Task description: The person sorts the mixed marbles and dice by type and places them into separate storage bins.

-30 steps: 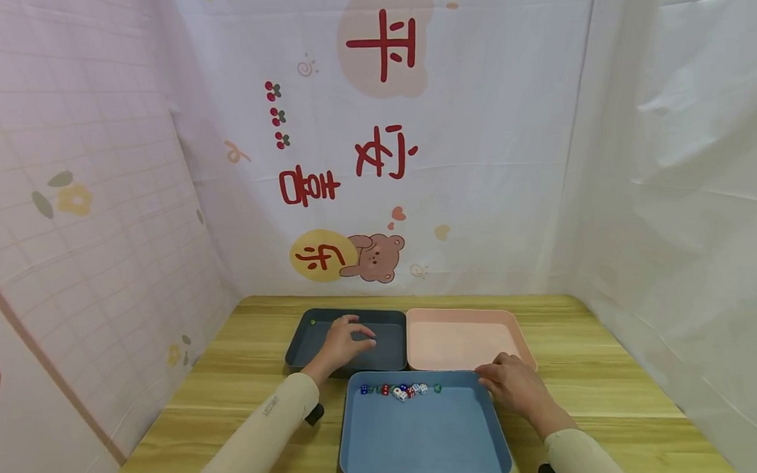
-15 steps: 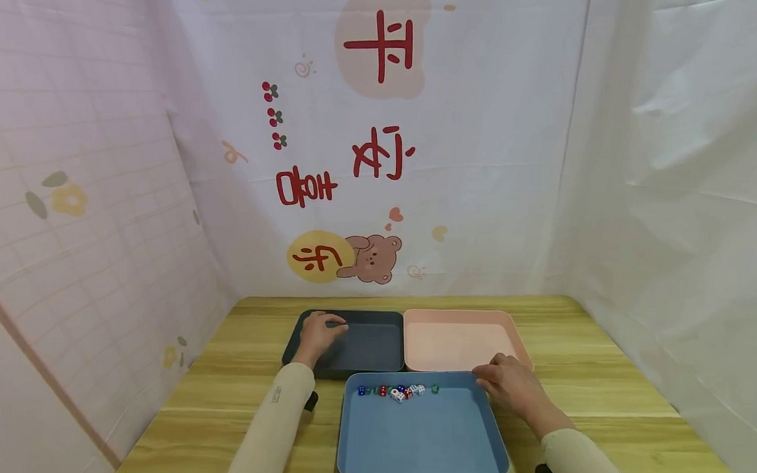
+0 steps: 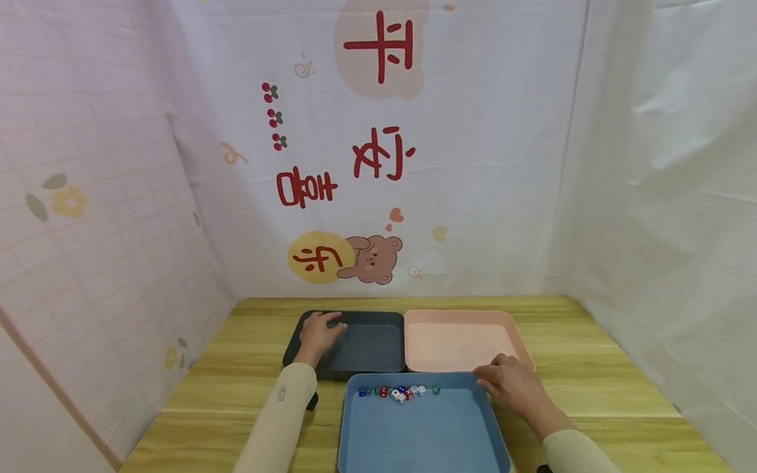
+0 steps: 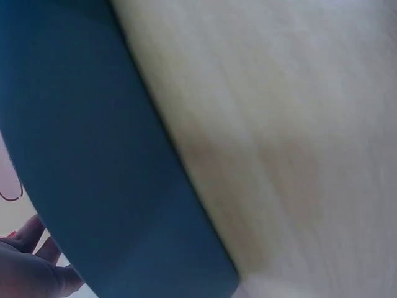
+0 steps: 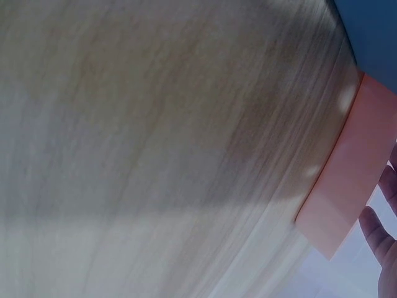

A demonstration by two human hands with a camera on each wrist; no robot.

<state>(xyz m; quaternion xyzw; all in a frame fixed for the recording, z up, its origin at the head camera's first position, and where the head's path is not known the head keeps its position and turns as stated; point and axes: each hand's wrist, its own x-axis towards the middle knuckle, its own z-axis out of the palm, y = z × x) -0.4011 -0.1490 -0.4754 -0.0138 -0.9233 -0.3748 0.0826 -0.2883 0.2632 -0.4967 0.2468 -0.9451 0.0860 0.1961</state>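
Note:
My left hand [image 3: 316,336] reaches over the dark blue tray [image 3: 375,318]; its thumb and index finger stand apart. A tiny green piece [image 3: 340,324] shows by these fingertips, too small to tell its kind. In the left wrist view the tray's outer wall [image 4: 111,155] hides most of the hand. At the far right corner of the light blue tray [image 3: 424,440], my right hand [image 3: 512,385] grips the rim with curled fingers. Along that tray's far side lie several small dice: blue [image 3: 363,391], red [image 3: 383,391], white [image 3: 398,396] and green [image 3: 436,389].
A pink tray [image 3: 469,316] stands beside the dark blue one, behind the light blue tray. All three rest on a wood-grain table [image 3: 598,397]. A printed white cloth [image 3: 481,163] hangs behind and on both sides.
My left hand moved left over the dark blue tray, then its thumb and index finger parted. A green piece now shows by them. My right hand stayed at the light blue tray's corner.

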